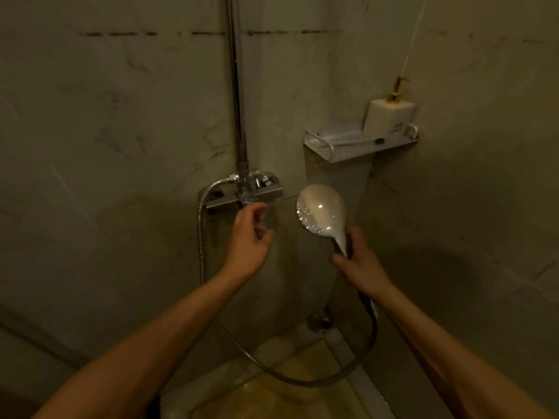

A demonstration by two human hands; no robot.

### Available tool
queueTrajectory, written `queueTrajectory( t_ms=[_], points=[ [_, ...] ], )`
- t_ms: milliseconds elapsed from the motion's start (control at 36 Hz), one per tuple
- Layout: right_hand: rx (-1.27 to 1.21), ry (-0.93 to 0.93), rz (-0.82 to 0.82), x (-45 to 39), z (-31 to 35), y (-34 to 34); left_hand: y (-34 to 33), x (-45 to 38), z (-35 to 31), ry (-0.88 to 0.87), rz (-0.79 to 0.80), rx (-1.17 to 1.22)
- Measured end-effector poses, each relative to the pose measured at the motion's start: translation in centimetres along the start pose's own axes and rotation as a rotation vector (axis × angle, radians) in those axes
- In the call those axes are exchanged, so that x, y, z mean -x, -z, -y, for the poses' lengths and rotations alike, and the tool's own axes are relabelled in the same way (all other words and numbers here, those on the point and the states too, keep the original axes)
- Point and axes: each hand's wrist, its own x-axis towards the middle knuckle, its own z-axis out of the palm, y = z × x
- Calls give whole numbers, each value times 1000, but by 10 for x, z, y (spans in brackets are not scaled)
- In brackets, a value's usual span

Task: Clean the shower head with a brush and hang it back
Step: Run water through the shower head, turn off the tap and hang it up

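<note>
Right hand (361, 261) wrapped round the handle of the shower head (322, 211), fingers curled, thumb along the near left side. Head held upright, to the right of the mixer (246, 193), below the shelf (360, 145); pale rounded back turned toward the camera, nozzle face angled left and away, wet glints along its left edge. Faint spray visible rising from the head toward the shelf and wall above.

Left hand (249, 234) raised just below the mixer, palm turned right, fingers loosely curled and holding nothing that can be made out; fingertips blurred, close to the mixer's underside, contact not clear.

Hose (302, 381) running from the handle down past the right wrist, looping low over the floor (272, 400), then climbing the wall on the left to join the mixer's left end. Chrome riser pipe (236, 86) standing straight up from the mixer, out of the top of the view.

Shelf fixed to the far right wall, wire-railed, carrying a white square pump bottle (388, 116) with a gold pump at its right end, and something pale and flat at its left end, too dim to name. Thin white line (413, 40) slanting up from the pump. Marbled tile walls, dim yellowish light, a dark drain fitting (316, 322) at the wall's foot. No brush in sight.
</note>
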Motion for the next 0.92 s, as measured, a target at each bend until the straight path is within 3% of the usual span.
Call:
queueTrajectory(
  t_ms=[111,222,361,528,694,917],
  points=[
    [103,135,177,-10,24,-10,29,-26,-35,-150,212,-27],
    [108,206,298,-24,34,-10,53,-41,-46,-405,277,-285],
    [162,306,355,-51,30,-6,69,-45,-68,-392,302,-442],
    [-40,355,312,-64,38,-6,58,-45,-103,-359,224,-475],
    [-176,288,344,-84,46,-8,47,-61,-135,-288,63,-486],
    [-304,398,396,-117,89,11,52,-85,-166,-216,-78,-400]
  ],
)
